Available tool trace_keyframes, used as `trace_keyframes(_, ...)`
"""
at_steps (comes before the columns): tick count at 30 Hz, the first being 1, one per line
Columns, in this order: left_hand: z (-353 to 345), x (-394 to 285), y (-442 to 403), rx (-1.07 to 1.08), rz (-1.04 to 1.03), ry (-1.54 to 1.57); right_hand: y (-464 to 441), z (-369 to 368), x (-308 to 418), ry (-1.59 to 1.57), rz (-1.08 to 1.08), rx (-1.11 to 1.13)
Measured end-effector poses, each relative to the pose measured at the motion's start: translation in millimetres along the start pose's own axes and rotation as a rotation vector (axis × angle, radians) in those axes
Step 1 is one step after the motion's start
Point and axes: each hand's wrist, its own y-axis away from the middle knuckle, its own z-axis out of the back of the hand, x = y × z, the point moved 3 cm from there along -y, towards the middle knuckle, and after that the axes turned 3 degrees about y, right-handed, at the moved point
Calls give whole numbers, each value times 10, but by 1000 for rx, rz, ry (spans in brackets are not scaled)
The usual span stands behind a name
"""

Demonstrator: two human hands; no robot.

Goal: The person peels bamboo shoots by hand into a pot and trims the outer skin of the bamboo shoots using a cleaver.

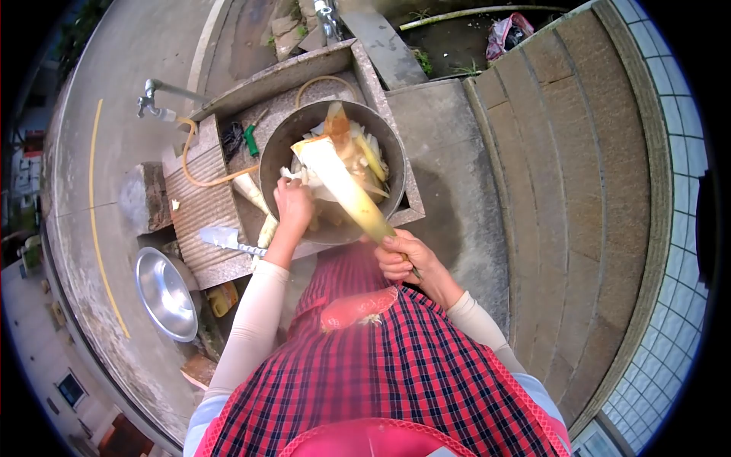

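Note:
A large round metal pot [266, 164] holds pale, cut pieces that look like bamboo shoot [369, 156], with one broad brownish piece among them. My right hand [407, 257] is closed round the lower end of a long bamboo-like strip [335, 183], white at the far end and yellow-green near my fingers. The strip slants up across the pot. At the pot's left inner side is my left hand [293, 204], its fingers bent together by white pieces; what they grip is hidden. Left of the pot lie whole pale shoots [250, 190] and a knife [219, 236].
The pot sits in a stone sink [278, 80] with a ridged washboard slab [202, 209]. An orange hose [189, 164] runs from a tap [148, 103]. A green nozzle [250, 141] lies behind. A steel basin [164, 293] stands lower left; stone steps [563, 152] are right.

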Motion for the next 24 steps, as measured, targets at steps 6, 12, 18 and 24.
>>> trace_keyframes(6,194,-301,-17,115,118,682,6,27,48,-73,-79,70)
trace_keyframes(12,-675,47,-77,-71,410,1105,127,-152,82,58,-86,30)
trace_keyframes(18,-35,348,-308,6,508,817,340,-65,251,759,181,-204)
trace_keyframes(24,630,-278,186,-132,310,1015,117,-31,288,1218,396,-477)
